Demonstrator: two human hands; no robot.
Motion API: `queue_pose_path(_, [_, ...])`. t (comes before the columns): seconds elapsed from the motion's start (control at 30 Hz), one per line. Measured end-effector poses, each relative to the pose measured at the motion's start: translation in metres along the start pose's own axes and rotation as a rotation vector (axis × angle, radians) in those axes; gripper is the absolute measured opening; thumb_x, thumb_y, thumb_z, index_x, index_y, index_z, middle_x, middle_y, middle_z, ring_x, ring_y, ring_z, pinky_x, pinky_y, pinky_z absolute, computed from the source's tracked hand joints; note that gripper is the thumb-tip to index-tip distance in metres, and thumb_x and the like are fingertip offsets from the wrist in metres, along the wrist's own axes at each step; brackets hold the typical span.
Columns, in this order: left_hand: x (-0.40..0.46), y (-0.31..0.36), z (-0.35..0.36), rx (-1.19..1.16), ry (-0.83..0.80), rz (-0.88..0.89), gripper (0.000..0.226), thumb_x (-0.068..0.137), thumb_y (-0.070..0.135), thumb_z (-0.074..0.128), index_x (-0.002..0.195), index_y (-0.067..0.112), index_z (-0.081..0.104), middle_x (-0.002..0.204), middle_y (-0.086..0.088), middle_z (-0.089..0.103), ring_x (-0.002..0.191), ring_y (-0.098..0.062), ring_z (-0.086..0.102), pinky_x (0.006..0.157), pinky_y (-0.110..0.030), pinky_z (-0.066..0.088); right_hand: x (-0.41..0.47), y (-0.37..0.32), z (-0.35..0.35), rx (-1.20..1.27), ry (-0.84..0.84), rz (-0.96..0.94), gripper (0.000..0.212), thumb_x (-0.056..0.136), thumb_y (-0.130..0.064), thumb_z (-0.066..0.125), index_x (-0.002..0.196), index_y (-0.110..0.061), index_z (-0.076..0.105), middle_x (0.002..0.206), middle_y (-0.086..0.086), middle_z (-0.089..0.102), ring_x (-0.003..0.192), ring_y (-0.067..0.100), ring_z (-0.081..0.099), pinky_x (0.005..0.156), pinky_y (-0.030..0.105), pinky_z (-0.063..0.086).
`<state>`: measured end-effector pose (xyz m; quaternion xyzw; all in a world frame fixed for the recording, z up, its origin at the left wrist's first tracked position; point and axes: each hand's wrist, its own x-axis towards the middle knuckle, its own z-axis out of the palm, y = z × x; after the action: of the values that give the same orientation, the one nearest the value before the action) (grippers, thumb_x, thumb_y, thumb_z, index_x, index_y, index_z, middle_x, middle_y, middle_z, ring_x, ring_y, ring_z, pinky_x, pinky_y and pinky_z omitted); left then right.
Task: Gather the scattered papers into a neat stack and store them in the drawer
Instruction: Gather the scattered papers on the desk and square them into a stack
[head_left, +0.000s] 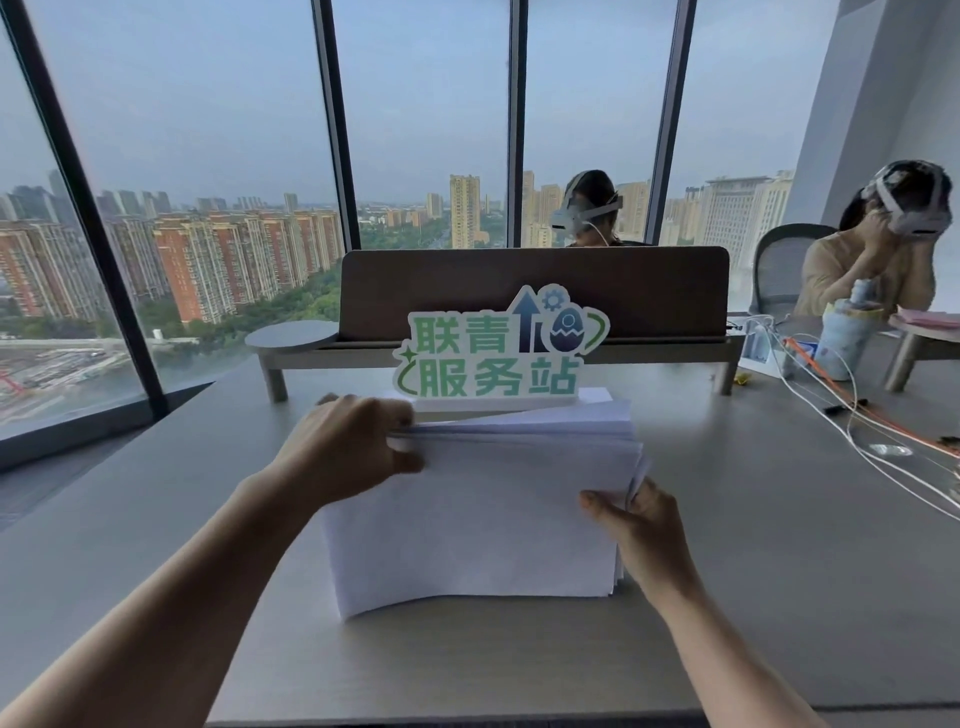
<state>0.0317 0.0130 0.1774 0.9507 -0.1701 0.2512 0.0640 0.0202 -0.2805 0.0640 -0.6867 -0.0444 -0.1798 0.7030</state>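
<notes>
A thick stack of white papers (483, 509) stands on its long edge on the grey desk (753, 545), tilted toward me, its lower edge resting on the desktop. My left hand (348, 447) pinches the upper left corner of the stack. My right hand (639, 530) holds the right edge, thumb on the front sheet and fingers behind. The sheets fan slightly at the top right. No drawer is in view.
A green and white sign (493, 353) stands just behind the papers, before a brown divider (535, 291) on a low shelf. White and orange cables (857, 415) trail at right. Two people wearing headsets sit beyond. Large windows are at left.
</notes>
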Motion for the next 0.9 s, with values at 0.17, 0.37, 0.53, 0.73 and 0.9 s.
queue_pose_path(0.17, [-0.014,-0.033,0.014,-0.375,0.084,-0.128,0.04,0.062,0.035,0.087,0.093,0.038,0.061,0.085,0.004,0.069,0.08,-0.022,0.068,0.075,-0.036,0.055,0.002,0.002,0.0,-0.007,-0.006,-0.01,0.023,0.08,0.004,0.071,0.09,-0.016,0.073,0.088,0.0,0.077,0.085,0.019,0.072,0.078,0.038,0.057])
queue_pose_path(0.37, [-0.034,-0.041,0.037,-0.95,0.281,-0.376,0.075,0.062,0.01,0.088,0.119,0.044,0.051,0.089,0.003,0.063,0.075,-0.009,0.062,0.072,-0.025,0.054,0.003,0.005,0.001,0.005,0.006,-0.007,0.022,0.08,0.003,0.072,0.091,-0.016,0.074,0.089,0.003,0.077,0.087,0.024,0.072,0.082,0.046,0.056])
queue_pose_path(0.53, [-0.068,-0.036,0.076,-1.412,-0.002,-0.557,0.085,0.039,0.041,0.094,0.113,0.01,0.066,0.104,-0.011,0.074,0.1,-0.028,0.069,0.075,-0.028,0.056,0.006,0.008,0.002,0.045,0.02,0.007,0.021,0.08,0.004,0.072,0.088,-0.015,0.074,0.088,0.002,0.077,0.088,0.027,0.072,0.08,0.042,0.057])
queue_pose_path(0.73, [-0.076,-0.02,0.1,-1.393,0.15,-0.737,0.056,0.04,0.024,0.091,0.087,0.0,0.072,0.078,-0.01,0.075,0.074,-0.025,0.066,0.065,-0.031,0.056,0.016,0.007,-0.001,-0.006,-0.038,0.037,0.016,0.083,-0.004,0.072,0.094,-0.015,0.072,0.097,0.005,0.076,0.093,0.026,0.072,0.089,0.053,0.054])
queue_pose_path(0.9, [-0.053,-0.013,0.087,-1.359,0.355,-0.715,0.018,0.068,-0.001,0.079,0.08,0.009,0.07,0.066,0.0,0.071,0.067,-0.019,0.059,0.066,-0.031,0.049,0.023,-0.018,-0.001,-0.022,-0.057,-0.017,0.016,0.082,-0.015,0.074,0.097,-0.011,0.07,0.094,0.004,0.077,0.088,0.022,0.073,0.082,0.043,0.058])
